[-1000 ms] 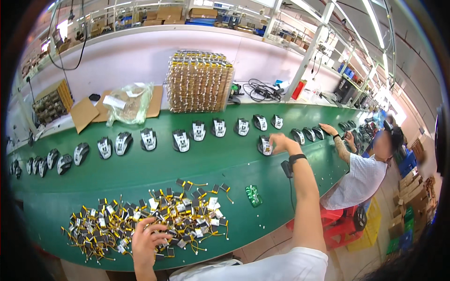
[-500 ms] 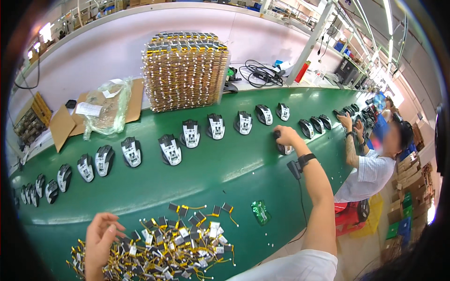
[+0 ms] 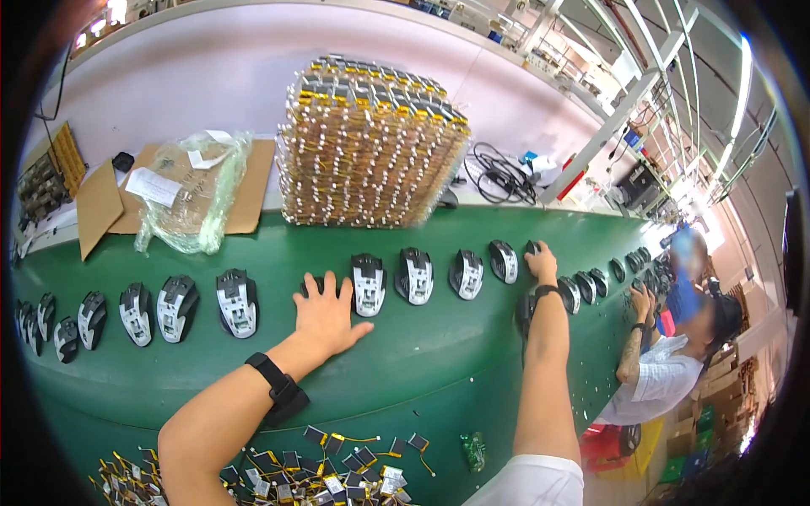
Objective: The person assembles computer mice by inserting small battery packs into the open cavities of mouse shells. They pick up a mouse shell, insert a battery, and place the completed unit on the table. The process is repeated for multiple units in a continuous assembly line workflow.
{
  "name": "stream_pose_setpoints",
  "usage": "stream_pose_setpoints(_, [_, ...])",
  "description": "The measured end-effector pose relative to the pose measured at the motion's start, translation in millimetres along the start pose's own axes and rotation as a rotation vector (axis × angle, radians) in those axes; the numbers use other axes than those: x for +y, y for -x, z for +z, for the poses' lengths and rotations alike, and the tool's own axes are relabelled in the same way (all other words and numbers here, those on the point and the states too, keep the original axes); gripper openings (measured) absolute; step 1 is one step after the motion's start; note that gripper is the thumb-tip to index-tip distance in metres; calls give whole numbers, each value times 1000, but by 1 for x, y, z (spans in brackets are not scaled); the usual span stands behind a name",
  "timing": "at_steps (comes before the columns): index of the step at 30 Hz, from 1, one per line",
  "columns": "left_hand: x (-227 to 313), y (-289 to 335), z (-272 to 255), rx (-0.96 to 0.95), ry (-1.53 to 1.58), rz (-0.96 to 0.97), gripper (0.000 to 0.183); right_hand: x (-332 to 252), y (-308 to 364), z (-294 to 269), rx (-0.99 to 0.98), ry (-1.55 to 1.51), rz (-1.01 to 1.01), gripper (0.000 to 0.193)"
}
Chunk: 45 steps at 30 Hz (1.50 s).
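The left hand (image 3: 325,316) lies flat, fingers spread, over a mouse shell (image 3: 314,287) in the row along the green table (image 3: 439,354). The right hand (image 3: 540,261) cups another shell (image 3: 530,250) toward the right end, its fingers curled over it. This looks like the pick-up step; next, each hand needs a firm grip.

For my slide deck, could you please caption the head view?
Left hand flat on the green belt beside open mouse shells; right hand on a farther shell.

One head-worn fisheye camera looks down, close over the green bench (image 3: 422,354).
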State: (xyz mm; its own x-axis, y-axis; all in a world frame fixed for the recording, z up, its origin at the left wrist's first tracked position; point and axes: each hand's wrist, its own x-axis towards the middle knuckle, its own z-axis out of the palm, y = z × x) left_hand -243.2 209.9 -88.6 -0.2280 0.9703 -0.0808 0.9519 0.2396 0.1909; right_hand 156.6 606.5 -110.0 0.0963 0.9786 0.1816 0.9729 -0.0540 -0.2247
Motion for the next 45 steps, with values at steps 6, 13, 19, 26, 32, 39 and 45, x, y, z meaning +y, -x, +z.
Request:
stream_pose_setpoints(6, [-22,-11,14,200,107,-52,58,-61,49,-49,-34,-459,-336,77])
stream_pose_setpoints(13, [19,-52,-12,302,294,-114,61,-81,95,-39,-133,-177,-261,87])
stream_pose_setpoints(19, [50,-77,-42,17,-38,-181,83,-71,134,-67,-37,-270,-261,91])
stream_pose_setpoints(26, [46,-102,-49,-355,103,-408,72,4,301,-155,-39,-323,-616,82])
stream_pose_setpoints(32, [75,-105,-65,-438,-26,-443,78,81,394,-150,-71,-398,-455,85])
stream_pose_setpoints(39, [50,-63,-49,-147,374,-311,50,59,381,-176,-399,-226,-562,96])
stream_pose_setpoints(45, [39,-36,-33,-174,443,-460,64,-4,332,-178,-236,-223,-818,103])
